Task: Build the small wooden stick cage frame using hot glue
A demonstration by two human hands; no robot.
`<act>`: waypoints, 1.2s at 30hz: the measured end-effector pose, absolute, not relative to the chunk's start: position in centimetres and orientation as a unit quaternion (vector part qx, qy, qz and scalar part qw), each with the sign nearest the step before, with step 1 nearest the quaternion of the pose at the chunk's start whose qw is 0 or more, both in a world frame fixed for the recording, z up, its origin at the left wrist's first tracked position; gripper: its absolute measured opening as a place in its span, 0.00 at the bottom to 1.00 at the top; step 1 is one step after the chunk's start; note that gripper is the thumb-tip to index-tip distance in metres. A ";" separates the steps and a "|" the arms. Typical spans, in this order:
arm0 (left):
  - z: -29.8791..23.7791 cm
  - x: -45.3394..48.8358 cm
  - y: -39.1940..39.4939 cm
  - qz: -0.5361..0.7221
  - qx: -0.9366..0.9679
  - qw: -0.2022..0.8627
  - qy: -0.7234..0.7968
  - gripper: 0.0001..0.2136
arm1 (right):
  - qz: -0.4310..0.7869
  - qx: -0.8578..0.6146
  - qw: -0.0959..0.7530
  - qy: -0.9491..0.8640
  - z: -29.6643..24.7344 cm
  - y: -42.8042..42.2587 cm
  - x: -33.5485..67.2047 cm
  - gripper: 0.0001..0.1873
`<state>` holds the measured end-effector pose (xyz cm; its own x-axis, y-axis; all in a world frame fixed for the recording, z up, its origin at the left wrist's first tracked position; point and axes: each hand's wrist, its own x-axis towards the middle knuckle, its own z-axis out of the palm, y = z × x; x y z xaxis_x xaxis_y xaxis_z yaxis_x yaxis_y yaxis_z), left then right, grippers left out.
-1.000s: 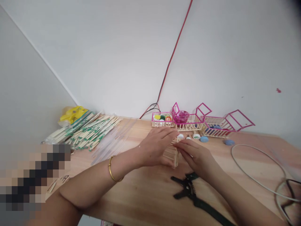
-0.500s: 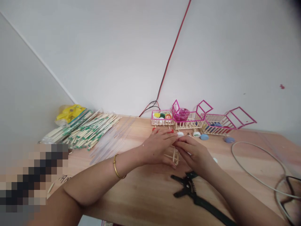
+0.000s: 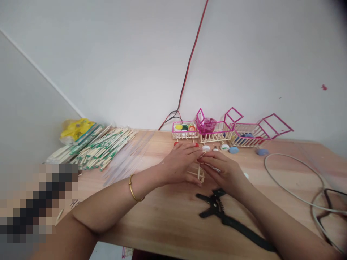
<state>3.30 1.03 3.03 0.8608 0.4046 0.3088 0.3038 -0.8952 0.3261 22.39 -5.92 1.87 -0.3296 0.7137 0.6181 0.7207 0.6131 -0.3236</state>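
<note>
A small frame of pale wooden sticks (image 3: pixel 201 174) stands on the table, partly covered by both hands. My left hand (image 3: pixel 179 163) is wrapped over it from the left, thumb low at the near corner and fingers across the top. Against its far right side, my right hand (image 3: pixel 221 169) has its fingertips pinched together; what they hold there is hidden. The fingertips of both hands meet at the frame's upper edge. Just nearer than the hands lie black-handled pliers (image 3: pixel 217 207) with their jaws spread.
Small stick carts with pink edging (image 3: pixel 217 136) line the wall, with bottle caps (image 3: pixel 233 150) before them. Packs of wooden chopsticks (image 3: pixel 105 148), clear plastic strips (image 3: pixel 126 160) and a yellow bag (image 3: pixel 77 130) lie at left. A looped cable (image 3: pixel 292 155) is at right.
The whole view has shifted slightly, so things on the table sit a little higher. Both hands keep their places at the stick frame, with only slight finger movement.
</note>
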 end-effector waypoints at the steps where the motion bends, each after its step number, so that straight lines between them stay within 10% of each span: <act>1: 3.1 3.3 1.1 0.186 0.955 0.138 0.183 0.39 | -0.005 -0.439 0.380 -0.814 1.9 -5.9 22.4 0.09; 36: 3.7 3.2 0.5 0.151 0.959 0.157 0.179 0.45 | -0.020 -0.424 0.361 -0.830 1.7 -5.7 22.5 0.08</act>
